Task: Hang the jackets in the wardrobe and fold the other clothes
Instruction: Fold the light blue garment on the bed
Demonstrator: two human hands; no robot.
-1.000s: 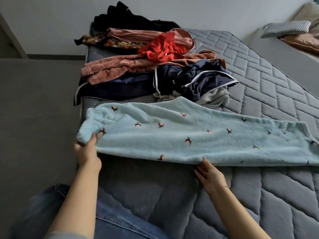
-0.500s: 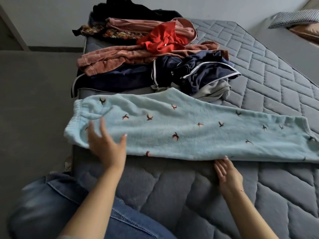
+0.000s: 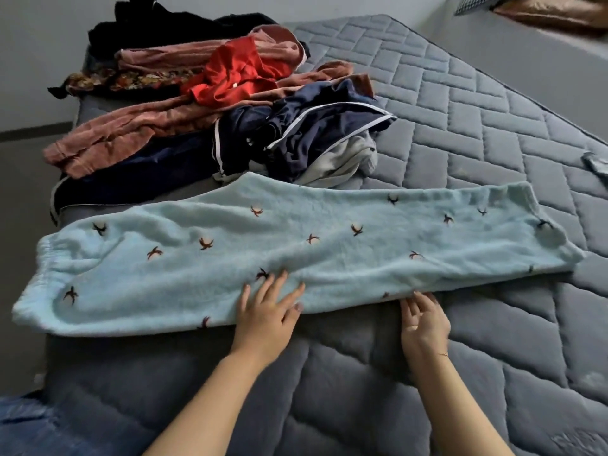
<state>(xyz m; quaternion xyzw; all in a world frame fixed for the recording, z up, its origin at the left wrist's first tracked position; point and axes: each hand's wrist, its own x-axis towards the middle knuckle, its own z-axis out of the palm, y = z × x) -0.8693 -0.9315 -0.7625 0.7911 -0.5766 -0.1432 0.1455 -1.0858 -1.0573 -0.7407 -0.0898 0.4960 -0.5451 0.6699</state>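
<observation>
Light blue fleece trousers with small dark bird prints lie stretched flat across the grey quilted mattress, waistband at the left. My left hand rests palm down on their near edge, fingers spread, gripping nothing. My right hand lies open on the mattress with its fingertips at the trousers' near hem. Behind the trousers sits a pile of unfolded clothes: a navy garment with white piping, a pink-brown one, a red one, a floral one and a black one.
The mattress's left edge drops to a grey floor. My jeans-clad knee is at the bottom left. A small grey item lies at the right edge. Cushions rest on a ledge at the top right.
My left hand let go of the waistband and slid right along the trousers to their middle, near my right hand. My right hand stayed at the near hem.
</observation>
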